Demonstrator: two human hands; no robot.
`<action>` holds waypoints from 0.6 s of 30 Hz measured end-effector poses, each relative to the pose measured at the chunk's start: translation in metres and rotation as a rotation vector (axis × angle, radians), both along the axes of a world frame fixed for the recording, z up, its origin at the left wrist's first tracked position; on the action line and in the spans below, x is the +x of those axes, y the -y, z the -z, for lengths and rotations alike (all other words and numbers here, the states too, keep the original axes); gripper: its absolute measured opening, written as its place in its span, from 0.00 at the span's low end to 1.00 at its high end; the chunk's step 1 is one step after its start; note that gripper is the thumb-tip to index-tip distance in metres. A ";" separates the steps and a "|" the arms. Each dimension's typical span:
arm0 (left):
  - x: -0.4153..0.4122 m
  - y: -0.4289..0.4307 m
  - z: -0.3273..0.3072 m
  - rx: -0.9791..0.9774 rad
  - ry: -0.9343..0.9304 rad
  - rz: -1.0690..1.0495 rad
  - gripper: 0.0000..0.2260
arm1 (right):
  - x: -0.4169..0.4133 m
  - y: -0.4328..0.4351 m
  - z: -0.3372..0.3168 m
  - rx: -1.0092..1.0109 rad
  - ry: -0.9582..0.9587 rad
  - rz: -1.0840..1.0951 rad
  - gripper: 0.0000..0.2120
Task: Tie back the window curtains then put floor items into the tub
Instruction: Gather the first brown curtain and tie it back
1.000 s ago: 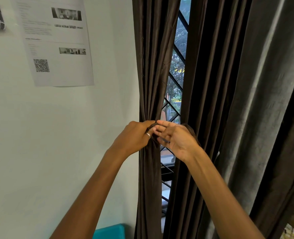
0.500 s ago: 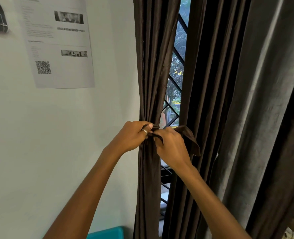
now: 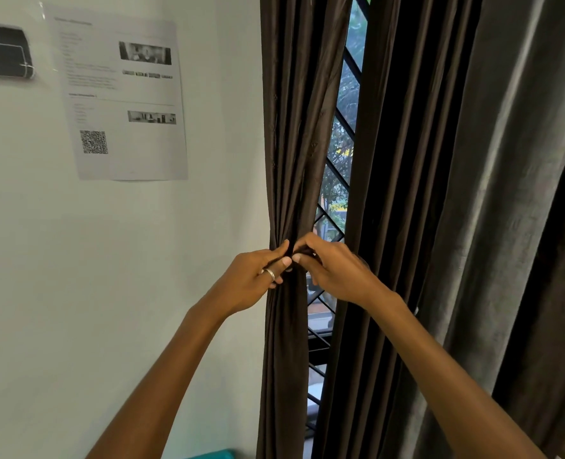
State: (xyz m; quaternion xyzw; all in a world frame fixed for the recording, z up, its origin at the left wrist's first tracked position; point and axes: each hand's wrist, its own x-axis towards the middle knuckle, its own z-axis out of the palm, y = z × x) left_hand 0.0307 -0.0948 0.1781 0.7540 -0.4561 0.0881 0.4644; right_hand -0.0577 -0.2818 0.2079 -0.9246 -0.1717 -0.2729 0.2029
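Note:
A dark brown curtain panel (image 3: 294,127) hangs beside the wall, gathered into a narrow bunch at mid height. My left hand (image 3: 251,279), with a ring on one finger, pinches the bunch from the left. My right hand (image 3: 334,273) pinches a dark tie-back strip (image 3: 302,251) against the same spot from the right. Thumbs of both hands nearly touch. Most of the strip is hidden under my fingers. A second, wider dark curtain (image 3: 407,193) hangs to the right. No tub or floor items are clearly in view.
Between the two curtains a window with a black diamond grille (image 3: 337,180) shows through. A printed sheet with a QR code (image 3: 122,97) is stuck on the white wall at left. A grey curtain (image 3: 506,193) hangs at far right. A teal edge (image 3: 215,454) peeks in at the bottom.
My right hand has closed over the tie-back strip, and the loose fabric flap beside it is no longer visible. Both hands sit slightly tighter together on the gathered curtain.

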 end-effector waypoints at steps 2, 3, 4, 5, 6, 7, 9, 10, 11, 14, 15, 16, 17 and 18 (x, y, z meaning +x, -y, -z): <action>-0.002 0.002 0.005 0.012 0.128 -0.042 0.20 | 0.003 0.001 -0.001 0.046 0.012 0.000 0.05; -0.003 0.004 0.008 0.032 0.234 -0.095 0.21 | 0.005 0.000 -0.002 0.059 0.022 0.004 0.05; -0.005 0.005 0.012 0.054 0.384 -0.175 0.22 | 0.006 -0.001 -0.002 0.069 0.033 0.011 0.05; -0.006 0.006 0.017 0.071 0.562 -0.267 0.23 | 0.008 -0.002 -0.002 0.082 0.042 0.019 0.06; -0.007 0.006 0.021 0.079 0.740 -0.353 0.23 | 0.009 -0.004 -0.002 0.103 0.049 0.029 0.06; -0.008 0.006 0.025 0.073 0.899 -0.423 0.22 | 0.010 -0.004 -0.001 0.131 0.049 0.040 0.07; -0.012 0.006 0.030 0.072 1.120 -0.508 0.19 | 0.013 -0.005 -0.002 0.198 0.045 0.061 0.08; -0.015 0.006 0.029 0.089 1.191 -0.527 0.19 | 0.014 -0.005 -0.003 0.230 0.046 0.069 0.08; -0.017 0.004 0.028 0.112 1.250 -0.535 0.19 | 0.015 -0.005 -0.004 0.255 0.048 0.074 0.08; -0.019 0.000 0.021 0.188 1.381 -0.504 0.17 | 0.015 -0.003 -0.007 0.295 0.039 0.096 0.10; -0.020 0.000 0.019 0.213 1.408 -0.489 0.15 | 0.015 -0.003 -0.008 0.305 0.034 0.103 0.10; -0.021 0.000 0.016 0.235 1.419 -0.478 0.14 | 0.016 -0.002 -0.008 0.307 0.031 0.113 0.10; -0.023 0.001 0.013 0.253 1.417 -0.469 0.13 | 0.017 -0.003 -0.008 0.299 0.033 0.133 0.11; -0.026 0.002 0.010 0.277 1.401 -0.466 0.11 | 0.018 -0.003 -0.007 0.281 0.038 0.161 0.11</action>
